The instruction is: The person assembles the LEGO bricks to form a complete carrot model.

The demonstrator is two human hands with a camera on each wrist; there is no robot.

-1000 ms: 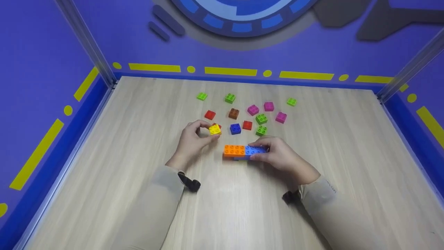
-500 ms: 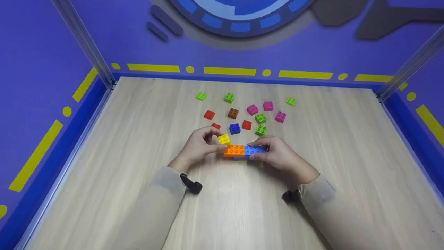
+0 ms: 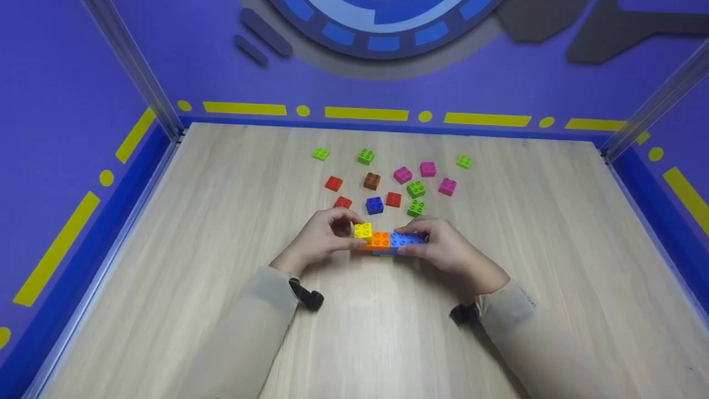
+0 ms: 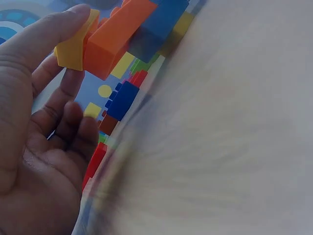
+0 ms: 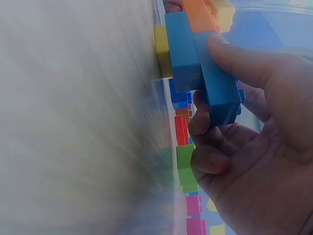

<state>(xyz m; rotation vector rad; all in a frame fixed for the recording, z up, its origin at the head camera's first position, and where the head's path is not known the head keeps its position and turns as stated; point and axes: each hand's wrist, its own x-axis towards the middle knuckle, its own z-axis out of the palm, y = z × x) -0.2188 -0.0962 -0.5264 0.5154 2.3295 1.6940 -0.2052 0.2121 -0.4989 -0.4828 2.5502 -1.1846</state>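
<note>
My left hand (image 3: 321, 238) pinches a small yellow brick (image 3: 363, 231) between thumb and fingers, at the left end of an orange brick (image 3: 381, 240). The yellow brick is on the orange studs; whether it is pressed fully down I cannot tell. The orange brick and an upper blue brick (image 5: 217, 83) lie end to end over a lower blue brick (image 5: 183, 54). Under that is another yellow brick (image 5: 162, 51). My right hand (image 3: 446, 249) grips the upper blue brick by its sides, thumb on the near face. The left thumb hides part of the orange brick.
Loose bricks lie behind the hands: a dark blue one (image 3: 374, 205), a brown one (image 3: 371, 180), and several red (image 3: 394, 199), green (image 3: 416, 189) and pink (image 3: 427, 169) ones. Purple walls (image 3: 388, 88) bound the table (image 3: 232, 166) at the back and sides.
My left hand has carried the yellow brick right and toward me, from beside the red bricks onto the orange brick's left end. The right hand keeps its grip on the blue brick.
</note>
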